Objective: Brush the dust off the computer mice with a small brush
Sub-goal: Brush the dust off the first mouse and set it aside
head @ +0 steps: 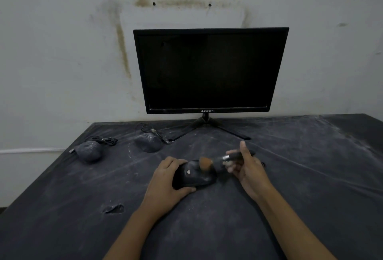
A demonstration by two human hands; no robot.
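Observation:
A black computer mouse (193, 174) lies in the middle of the dusty table, and my left hand (165, 179) grips its left and near side. My right hand (246, 168) holds a small brush (219, 159) by its dark handle, with the brown bristles touching the top of that mouse. Two more mice, grey with dust, sit farther back on the left: one (89, 151) near the table's left edge and one (148, 141) closer to the monitor stand, each with a coiled cable beside it.
A black monitor (209, 71) on a tripod-like stand stands at the back against a stained white wall. The dark table cover (300, 177) is streaked with white dust. A small dusty lump (114, 209) lies near the front left.

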